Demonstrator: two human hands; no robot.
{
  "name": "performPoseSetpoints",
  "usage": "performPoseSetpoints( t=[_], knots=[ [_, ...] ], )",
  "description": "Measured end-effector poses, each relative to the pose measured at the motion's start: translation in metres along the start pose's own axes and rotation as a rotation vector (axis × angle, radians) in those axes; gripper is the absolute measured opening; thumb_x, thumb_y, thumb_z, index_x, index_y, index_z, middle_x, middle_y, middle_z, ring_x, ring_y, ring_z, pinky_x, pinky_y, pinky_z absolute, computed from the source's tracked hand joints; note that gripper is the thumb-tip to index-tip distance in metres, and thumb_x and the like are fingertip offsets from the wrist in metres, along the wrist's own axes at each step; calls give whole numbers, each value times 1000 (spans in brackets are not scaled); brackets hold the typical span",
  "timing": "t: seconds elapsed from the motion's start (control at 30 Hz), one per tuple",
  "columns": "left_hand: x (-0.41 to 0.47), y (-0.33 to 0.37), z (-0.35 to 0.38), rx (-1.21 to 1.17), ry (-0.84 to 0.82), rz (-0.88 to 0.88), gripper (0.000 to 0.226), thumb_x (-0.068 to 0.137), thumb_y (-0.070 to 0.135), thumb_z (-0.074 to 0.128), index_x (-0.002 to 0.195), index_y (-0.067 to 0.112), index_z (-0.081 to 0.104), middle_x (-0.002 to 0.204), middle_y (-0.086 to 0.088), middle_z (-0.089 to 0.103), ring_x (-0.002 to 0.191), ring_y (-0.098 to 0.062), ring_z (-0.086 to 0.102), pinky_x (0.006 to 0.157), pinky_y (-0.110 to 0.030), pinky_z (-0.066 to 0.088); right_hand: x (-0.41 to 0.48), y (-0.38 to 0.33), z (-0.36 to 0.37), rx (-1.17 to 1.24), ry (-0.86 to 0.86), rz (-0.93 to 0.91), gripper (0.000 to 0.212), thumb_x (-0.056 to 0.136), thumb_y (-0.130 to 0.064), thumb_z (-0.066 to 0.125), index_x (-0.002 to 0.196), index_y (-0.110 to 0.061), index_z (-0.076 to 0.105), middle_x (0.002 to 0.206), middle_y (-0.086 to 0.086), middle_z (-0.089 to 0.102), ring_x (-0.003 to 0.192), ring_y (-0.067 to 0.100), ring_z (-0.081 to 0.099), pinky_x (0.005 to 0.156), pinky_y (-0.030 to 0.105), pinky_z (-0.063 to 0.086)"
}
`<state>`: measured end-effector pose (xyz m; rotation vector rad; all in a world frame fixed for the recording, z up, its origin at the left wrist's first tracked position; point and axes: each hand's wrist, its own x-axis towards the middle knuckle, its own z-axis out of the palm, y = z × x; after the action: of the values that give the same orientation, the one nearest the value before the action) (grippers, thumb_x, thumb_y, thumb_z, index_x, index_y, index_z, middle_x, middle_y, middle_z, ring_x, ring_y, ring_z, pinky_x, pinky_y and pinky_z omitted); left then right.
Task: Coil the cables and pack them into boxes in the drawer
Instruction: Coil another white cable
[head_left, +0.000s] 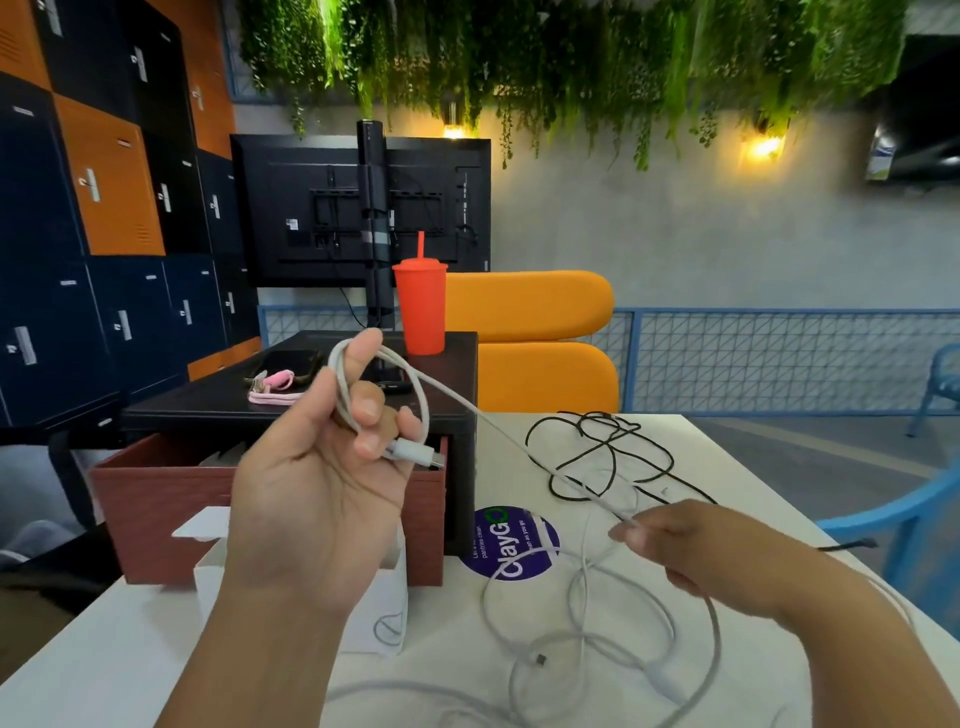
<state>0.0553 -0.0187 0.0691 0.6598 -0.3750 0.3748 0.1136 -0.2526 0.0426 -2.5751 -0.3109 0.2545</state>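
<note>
Two bare hands share one smooth white rubbery cable (340, 379). The left hand (311, 493), palm toward the camera, has its fingers curled through a few round loops of it, and the cable's white rectangular plug (415, 451) pokes out beside the fingertips toward three o'clock. From those loops a taut stretch runs toward four o'clock to the right hand (691, 551), which pinches it between its fingertips. More slack white loops sprawl on the matte white table (104, 665) at six o'clock from that hand.

A thin black cord (597, 457) lies tangled on the table at twelve o'clock from the right hand. Between the hands sits a round purple sticker (514, 545) reading "ClayGO"; its smaller print is hard to read.

Behind the left hand a reddish-brown wood-grain drawer (156, 499) stands pulled out of a dark cabinet (457, 374). An open white cardboard box (374, 613) rests on the table against its front. On the cabinet top, at twelve o'clock, stand an orange-red plastic tumbler with a straw (422, 306), a black phone (283, 364) and a pink strap (275, 387).
</note>
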Motion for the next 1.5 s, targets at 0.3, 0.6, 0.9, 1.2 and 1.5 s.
performPoseSetpoints(
  t=[0.3, 0.6, 0.9, 1.2, 1.5],
  knots=[
    [3, 10, -6, 42, 1, 73, 37, 81, 25, 41, 108, 9, 61, 55, 10, 49, 44, -1, 41, 64, -16, 50, 10, -5, -12, 94, 627, 91, 17, 93, -13, 52, 98, -17, 68, 92, 7, 61, 68, 18, 52, 53, 18, 34],
    [2, 4, 0, 26, -25, 32, 37, 83, 24, 40, 109, 7, 61, 54, 8, 49, 43, -2, 41, 60, -17, 50, -2, -11, -7, -9, 1377, -488, 17, 82, 1, 62, 93, -7, 72, 72, 3, 57, 67, 13, 48, 69, 0, 32],
    [1, 0, -1, 94, -28, -56, 45, 77, 25, 46, 116, 4, 58, 54, 6, 48, 41, -3, 40, 59, -19, 52, 8, -6, 5, -356, 354, -3, 53, 88, 1, 40, 130, -31, 50, 119, -4, 62, 91, 11, 56, 75, 17, 47],
    [1, -4, -3, 129, -87, -176, 56, 61, 27, 60, 111, 1, 64, 56, 3, 48, 41, -6, 41, 60, -22, 53, -1, -46, 10, -54, 471, -382, 76, 80, 18, 41, 137, -34, 38, 142, -10, 43, 134, 7, 35, 95, 9, 26],
    [-5, -5, -1, 223, -235, -336, 48, 80, 34, 45, 100, -2, 70, 47, -3, 44, 35, -9, 35, 52, -26, 50, -5, -64, 36, 29, 510, -617, 74, 89, -17, 40, 125, -59, -9, 135, -18, 47, 101, -17, 45, 90, 13, 41]
  ],
)
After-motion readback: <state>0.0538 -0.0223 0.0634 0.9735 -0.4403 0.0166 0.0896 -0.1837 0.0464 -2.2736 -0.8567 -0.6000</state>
